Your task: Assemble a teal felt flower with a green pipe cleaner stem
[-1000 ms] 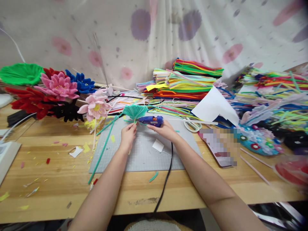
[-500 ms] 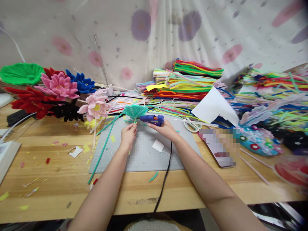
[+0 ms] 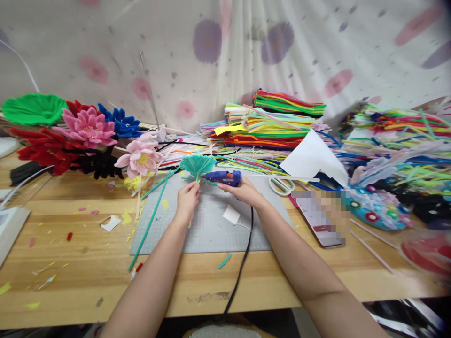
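Observation:
My left hand (image 3: 188,199) pinches the thin stem of a teal fan-shaped pipe-cleaner leaf (image 3: 198,165), held upright above the grey cutting mat (image 3: 207,237). In my right hand (image 3: 243,190) is a blue hot glue gun (image 3: 223,177), gripped from below with fingers wrapped round its handle. Its nozzle points left at the base of the leaf, close to my left fingertips; whether it touches cannot be made out. A long clear glue stick (image 3: 282,177) sticks out of the gun's back. Teal pipe cleaners (image 3: 151,225) lie on the mat's left side.
Pipe-cleaner flowers (image 3: 84,126) crowd the back left. Bundles of coloured pipe cleaners (image 3: 275,117) are stacked behind the mat. White-handled scissors (image 3: 282,185) and a phone (image 3: 317,216) lie right. The gun's black cord (image 3: 243,263) runs over the table's front edge. Scraps litter the left.
The glue gun has tilted slightly in my right hand, its nozzle staying by the leaf's base. My left hand and the leaf have hardly moved.

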A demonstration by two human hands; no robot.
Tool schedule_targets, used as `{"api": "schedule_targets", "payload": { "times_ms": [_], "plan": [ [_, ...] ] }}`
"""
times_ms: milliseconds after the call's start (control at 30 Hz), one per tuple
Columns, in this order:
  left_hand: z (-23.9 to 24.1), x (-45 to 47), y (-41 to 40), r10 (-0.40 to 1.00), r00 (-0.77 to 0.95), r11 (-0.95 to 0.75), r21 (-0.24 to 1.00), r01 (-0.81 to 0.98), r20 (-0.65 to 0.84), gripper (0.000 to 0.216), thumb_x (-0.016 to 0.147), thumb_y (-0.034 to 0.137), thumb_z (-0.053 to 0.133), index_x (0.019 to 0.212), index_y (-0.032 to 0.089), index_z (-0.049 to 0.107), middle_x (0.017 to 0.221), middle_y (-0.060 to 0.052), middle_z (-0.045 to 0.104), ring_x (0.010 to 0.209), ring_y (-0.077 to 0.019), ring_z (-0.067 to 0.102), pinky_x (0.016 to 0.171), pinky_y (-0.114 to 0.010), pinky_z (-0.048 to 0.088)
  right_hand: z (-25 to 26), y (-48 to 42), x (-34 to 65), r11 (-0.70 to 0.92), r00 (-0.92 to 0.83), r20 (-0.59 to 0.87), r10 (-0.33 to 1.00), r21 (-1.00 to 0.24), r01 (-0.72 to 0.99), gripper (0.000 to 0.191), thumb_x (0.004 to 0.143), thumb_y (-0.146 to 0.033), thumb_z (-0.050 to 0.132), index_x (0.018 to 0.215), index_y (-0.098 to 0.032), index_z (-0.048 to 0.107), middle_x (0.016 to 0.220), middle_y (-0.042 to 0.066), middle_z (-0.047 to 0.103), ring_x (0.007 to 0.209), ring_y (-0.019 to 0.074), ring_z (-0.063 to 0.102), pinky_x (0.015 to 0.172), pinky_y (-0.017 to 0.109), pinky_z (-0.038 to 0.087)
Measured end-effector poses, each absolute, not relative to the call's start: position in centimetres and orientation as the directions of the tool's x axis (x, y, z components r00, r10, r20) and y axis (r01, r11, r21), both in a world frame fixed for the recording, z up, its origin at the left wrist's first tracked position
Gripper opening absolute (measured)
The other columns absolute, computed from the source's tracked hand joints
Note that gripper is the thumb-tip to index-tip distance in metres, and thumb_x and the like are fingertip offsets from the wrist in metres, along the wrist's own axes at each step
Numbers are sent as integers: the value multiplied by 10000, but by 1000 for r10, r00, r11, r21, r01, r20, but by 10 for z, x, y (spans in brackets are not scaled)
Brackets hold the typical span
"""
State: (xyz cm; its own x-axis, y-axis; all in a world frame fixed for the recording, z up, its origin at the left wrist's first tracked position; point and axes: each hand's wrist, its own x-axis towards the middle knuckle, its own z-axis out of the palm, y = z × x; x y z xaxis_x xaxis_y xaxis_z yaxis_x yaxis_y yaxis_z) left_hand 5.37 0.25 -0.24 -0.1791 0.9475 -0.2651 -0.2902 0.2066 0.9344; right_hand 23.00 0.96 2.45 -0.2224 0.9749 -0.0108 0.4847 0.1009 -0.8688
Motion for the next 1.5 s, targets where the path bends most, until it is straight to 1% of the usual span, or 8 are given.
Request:
{"api": "schedule_targets", "payload": {
  "times_ms": [133,500,833,967,1067,1167,1333,1500],
  "plan": [
    [-3,54,3,951,-174,202,937,-285,-257,369,566,369,684,812,96,647,489,64,396,381,-23,276,374,-179,116,23,10,230,102,-245,-21,969,-872,479,463,655,-556,594,850,-144,674,632,5,593,533,84,457,528,203,380],
    [-6,54,2,947,-203,188,944,-273,-247,396,539,379,692,817,99,653,493,61,408,385,-20,282,371,-173,120,21,9,224,147,-216,29,976,-819,555,470,668,-560,577,881,-153,678,696,15,613,633,122,509,609,226,390],
    [-3,53,3,942,-202,196,928,-316,-267,348,554,349,688,793,98,652,497,61,396,383,-16,275,365,-170,109,27,10,234,109,-222,6,975,-884,455,460,665,-546,589,892,-154,668,656,11,591,521,78,433,502,202,359],
    [1,50,2,940,-195,197,910,-366,-281,311,554,319,689,771,100,650,505,58,396,388,-13,271,365,-166,109,32,13,259,66,-142,-3,990,-874,482,477,642,-535,616,923,-153,664,657,22,608,507,85,453,484,212,371],
    [2,46,3,943,-192,175,894,-412,-273,311,542,308,692,772,103,648,519,58,398,390,-7,266,364,-158,108,29,18,284,29,-46,6,999,-847,531,482,625,-549,625,895,-151,671,643,31,624,526,111,504,511,239,410],
    [2,43,5,950,-191,137,882,-451,-245,323,533,308,693,783,108,648,529,59,400,391,-3,266,360,-147,109,19,23,302,62,-20,62,998,-813,578,483,614,-538,643,929,-173,669,796,52,672,687,164,590,646,278,461],
    [1,41,5,955,-210,84,872,-481,-208,335,532,303,691,799,108,645,530,60,407,386,1,266,349,-137,116,1,27,308,28,8,46,999,-731,682,473,651,-561,594,927,-184,672,845,53,686,785,208,614,713,301,460],
    [5,38,2,957,-225,54,872,-487,-185,323,564,320,667,806,108,644,550,54,419,386,-1,276,336,-139,122,-1,22,310,35,-4,61,998,-519,854,496,636,-610,573,855,-170,645,805,71,663,764,219,596,664,296,436]
  ]
}}
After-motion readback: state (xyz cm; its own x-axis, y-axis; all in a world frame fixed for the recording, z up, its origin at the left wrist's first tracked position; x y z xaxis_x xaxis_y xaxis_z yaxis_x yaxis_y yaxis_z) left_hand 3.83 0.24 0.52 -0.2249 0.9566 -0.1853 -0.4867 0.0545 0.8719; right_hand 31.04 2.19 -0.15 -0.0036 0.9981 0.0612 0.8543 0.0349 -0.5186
